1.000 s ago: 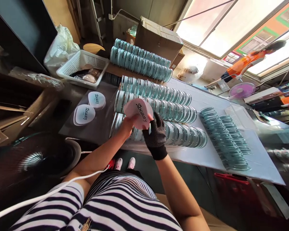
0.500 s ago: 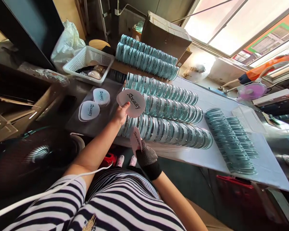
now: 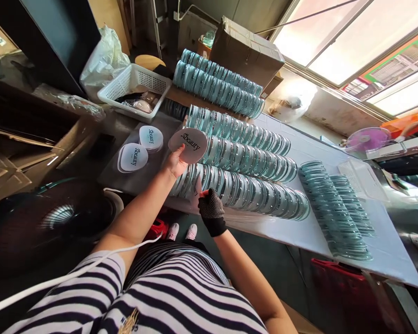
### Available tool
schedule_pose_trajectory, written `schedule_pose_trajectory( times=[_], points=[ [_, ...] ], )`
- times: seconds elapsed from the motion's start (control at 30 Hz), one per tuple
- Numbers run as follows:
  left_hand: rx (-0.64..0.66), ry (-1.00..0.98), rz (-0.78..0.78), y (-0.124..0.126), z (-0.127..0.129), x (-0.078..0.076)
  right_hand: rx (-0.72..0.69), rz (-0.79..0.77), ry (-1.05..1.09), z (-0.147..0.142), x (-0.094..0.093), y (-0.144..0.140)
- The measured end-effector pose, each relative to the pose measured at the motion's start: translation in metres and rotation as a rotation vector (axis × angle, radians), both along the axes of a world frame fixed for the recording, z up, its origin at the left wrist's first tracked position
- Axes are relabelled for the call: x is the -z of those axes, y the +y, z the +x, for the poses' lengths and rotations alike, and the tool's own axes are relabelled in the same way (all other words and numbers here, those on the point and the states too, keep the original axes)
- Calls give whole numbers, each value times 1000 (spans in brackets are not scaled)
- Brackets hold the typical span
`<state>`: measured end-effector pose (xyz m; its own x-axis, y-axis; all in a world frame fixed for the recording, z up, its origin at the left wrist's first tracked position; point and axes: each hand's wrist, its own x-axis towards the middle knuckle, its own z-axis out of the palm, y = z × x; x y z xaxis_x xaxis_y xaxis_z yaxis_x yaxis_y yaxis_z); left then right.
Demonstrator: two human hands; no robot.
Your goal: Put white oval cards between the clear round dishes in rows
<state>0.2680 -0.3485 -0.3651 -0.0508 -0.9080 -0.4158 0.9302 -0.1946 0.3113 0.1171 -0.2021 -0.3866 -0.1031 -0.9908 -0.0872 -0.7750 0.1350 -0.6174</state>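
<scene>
Bare and with its fingers underneath, my left hand [image 3: 176, 162] grips a round pale disc [image 3: 188, 144] printed "beauty", thumb on its face. A black mesh fingerless glove covers my right hand [image 3: 211, 204]. Its fingers pinch a second printed disc [image 3: 195, 190], tilted nearly edge-on at the left end of the nearest row of clear round pieces [image 3: 251, 192]. Further back on the table lie more such rows [image 3: 244, 155], packed face to face. Left of my left hand rest two small piles of printed discs, a nearer pile [image 3: 134, 157] and a farther pile [image 3: 151, 138].
A white plastic basket [image 3: 125, 83] holding bagged items stands at the back left. Behind the rows sits a large cardboard box [image 3: 247, 51]. Stacked clear pieces [image 3: 334, 211] lie on the right of the table. A dark fan [image 3: 55, 222] is close on my left.
My right hand has moved up with its disc, which now stands more edge-on against the nearest row. The view has shifted slightly; my left hand still holds its disc.
</scene>
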Motion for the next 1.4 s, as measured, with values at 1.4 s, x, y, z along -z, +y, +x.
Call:
schedule_pose_trajectory(
  times=[1.4],
  points=[
    [-211, -544, -362, 36, -26, 3, -173, -530, 135, -23, -75, -66]
  ],
)
